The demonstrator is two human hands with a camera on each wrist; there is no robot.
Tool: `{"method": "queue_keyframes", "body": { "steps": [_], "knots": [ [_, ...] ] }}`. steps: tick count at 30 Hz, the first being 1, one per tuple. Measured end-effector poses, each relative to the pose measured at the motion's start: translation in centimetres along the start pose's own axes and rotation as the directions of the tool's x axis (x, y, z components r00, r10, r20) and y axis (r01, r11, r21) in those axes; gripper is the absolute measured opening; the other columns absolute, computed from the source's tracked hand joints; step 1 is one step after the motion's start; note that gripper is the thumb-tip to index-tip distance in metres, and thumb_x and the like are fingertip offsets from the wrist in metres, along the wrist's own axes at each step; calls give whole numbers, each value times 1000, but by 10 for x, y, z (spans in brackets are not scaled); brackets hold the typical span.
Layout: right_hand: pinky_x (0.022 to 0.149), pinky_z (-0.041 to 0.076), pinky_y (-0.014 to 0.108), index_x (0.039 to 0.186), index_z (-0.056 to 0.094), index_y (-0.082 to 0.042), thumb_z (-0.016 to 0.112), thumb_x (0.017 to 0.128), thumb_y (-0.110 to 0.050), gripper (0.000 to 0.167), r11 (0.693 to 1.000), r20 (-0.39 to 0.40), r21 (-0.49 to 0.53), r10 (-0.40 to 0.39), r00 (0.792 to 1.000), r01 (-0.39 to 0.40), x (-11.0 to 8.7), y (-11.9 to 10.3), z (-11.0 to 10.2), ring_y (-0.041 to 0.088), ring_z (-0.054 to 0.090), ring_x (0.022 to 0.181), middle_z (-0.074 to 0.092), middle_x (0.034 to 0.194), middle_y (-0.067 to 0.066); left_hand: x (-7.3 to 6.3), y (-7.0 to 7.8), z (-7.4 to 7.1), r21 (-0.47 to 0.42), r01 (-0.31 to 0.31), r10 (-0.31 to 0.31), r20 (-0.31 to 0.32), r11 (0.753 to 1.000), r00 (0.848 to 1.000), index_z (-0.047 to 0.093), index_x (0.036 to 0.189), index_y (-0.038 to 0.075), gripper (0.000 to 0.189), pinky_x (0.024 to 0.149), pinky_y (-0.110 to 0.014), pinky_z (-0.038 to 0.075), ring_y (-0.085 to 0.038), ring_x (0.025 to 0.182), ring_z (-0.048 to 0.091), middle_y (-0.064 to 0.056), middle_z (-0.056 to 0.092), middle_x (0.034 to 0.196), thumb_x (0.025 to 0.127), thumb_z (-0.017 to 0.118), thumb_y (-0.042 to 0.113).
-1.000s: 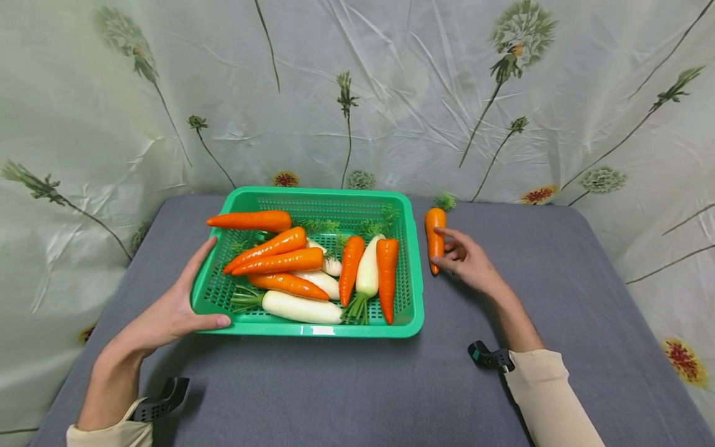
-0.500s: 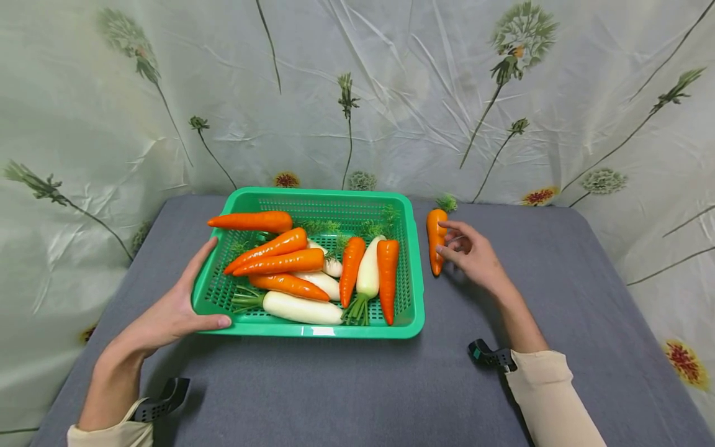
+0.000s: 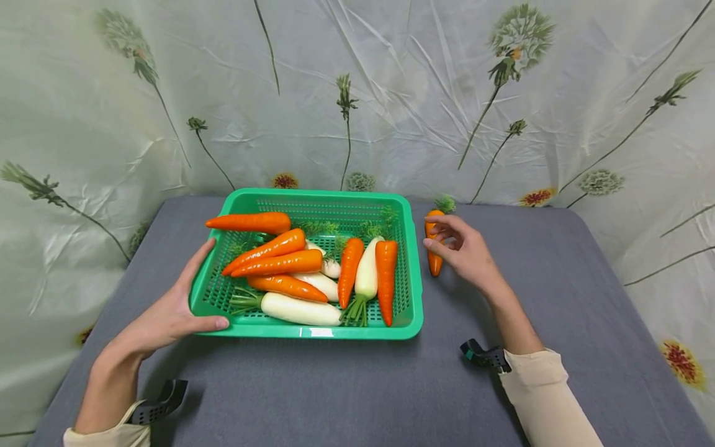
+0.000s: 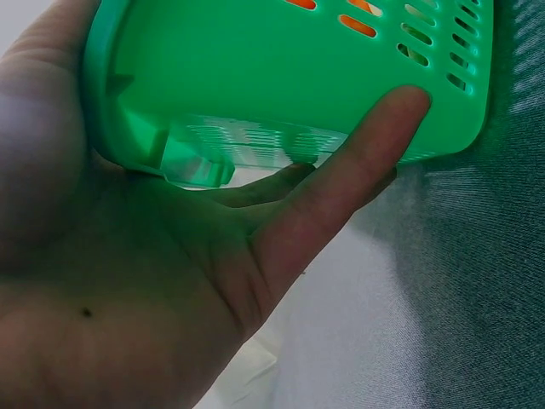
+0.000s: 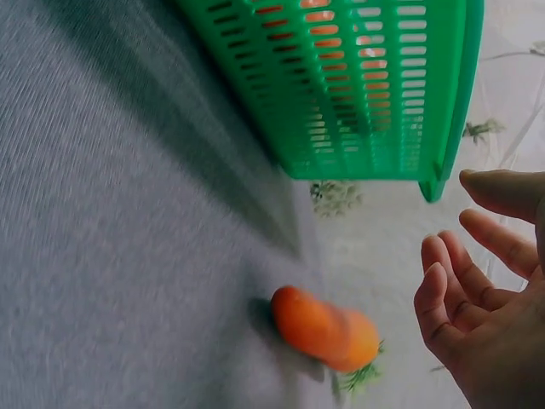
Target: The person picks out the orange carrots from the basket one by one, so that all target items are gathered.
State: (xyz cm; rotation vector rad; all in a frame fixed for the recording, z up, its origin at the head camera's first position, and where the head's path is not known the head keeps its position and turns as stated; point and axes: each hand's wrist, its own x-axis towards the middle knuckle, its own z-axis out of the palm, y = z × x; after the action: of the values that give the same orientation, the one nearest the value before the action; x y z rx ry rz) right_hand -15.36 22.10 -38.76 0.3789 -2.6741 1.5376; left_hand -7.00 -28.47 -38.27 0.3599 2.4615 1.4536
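My left hand [image 3: 175, 307] holds the left end of a green plastic basket [image 3: 357, 333], thumb at the near rim and a long finger along the left rim. In the left wrist view its fingers lie against the basket's outer wall [image 4: 255, 68]. To the basket's right, a carrot [image 3: 435, 264] with a leafy green top lies on the grey cloth. My right hand [image 3: 466, 251] hovers over this carrot and hides part of it. Seen from the right wrist, the fingers are loosely bent and hold nothing, apart from the carrot [image 5: 319, 328].
Inside the basket lie several carrots [image 3: 287, 264] and white radishes [image 3: 301, 309], some with green tops. One carrot [image 3: 251, 222] rests across the left rim. A flower-printed curtain [image 3: 413, 112] hangs behind the grey cloth-covered table [image 3: 335, 397].
My right hand has come off the carrot on the cloth and shifted slightly up and left over it. The carrot, the basket and my left hand stay in place.
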Motion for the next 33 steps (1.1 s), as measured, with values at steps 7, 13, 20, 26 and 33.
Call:
{"method": "queue_keyframes", "body": {
  "steps": [7, 13, 20, 26, 33],
  "knots": [
    [82, 47, 20, 137, 65, -10, 72, 98, -14, 39, 999, -15, 16, -34, 999, 35, -1, -12, 5, 6, 60, 97, 64, 118, 18, 0, 0, 0, -3, 0, 0, 7, 1000, 1000, -6, 166, 41, 131, 89, -9, 42, 1, 116, 47, -24, 10, 168, 80, 84, 1],
    [84, 49, 23, 136, 65, -9, 70, 99, -13, 37, 997, -7, 20, -70, 998, 70, -1, -20, 8, 10, 59, 98, 64, 117, 17, 0, 0, 0, -7, -10, 10, 8, 1000, 1000, -6, 166, 41, 130, 89, -10, 43, 1, 116, 47, -22, 11, 168, 80, 83, 1],
    [83, 49, 23, 133, 68, -6, 72, 97, -11, 36, 992, 18, 26, -125, 992, 124, 1, -27, 14, 13, 57, 96, 63, 112, 14, -1, 0, 0, -9, -4, 4, 3, 1000, 1000, -6, 166, 41, 130, 88, -10, 43, 1, 116, 48, -22, 11, 168, 81, 83, 1],
    [80, 49, 23, 129, 69, -5, 75, 95, -10, 35, 988, 33, 20, -154, 988, 153, 4, -31, 19, 23, 57, 98, 63, 112, 14, 0, 0, 1, -11, -8, 8, -2, 1000, 1000, -6, 166, 41, 130, 89, -10, 42, 0, 116, 47, -22, 13, 167, 80, 84, 1],
    [69, 46, 25, 125, 72, -6, 78, 92, -10, 34, 976, 60, -26, -215, 975, 217, 9, -35, 23, 16, 55, 84, 63, 114, 13, 0, 0, 1, -19, -5, 5, -4, 1000, 1000, -6, 166, 41, 130, 89, -11, 43, -1, 116, 49, -22, 12, 167, 81, 83, 1]
  ]
}}
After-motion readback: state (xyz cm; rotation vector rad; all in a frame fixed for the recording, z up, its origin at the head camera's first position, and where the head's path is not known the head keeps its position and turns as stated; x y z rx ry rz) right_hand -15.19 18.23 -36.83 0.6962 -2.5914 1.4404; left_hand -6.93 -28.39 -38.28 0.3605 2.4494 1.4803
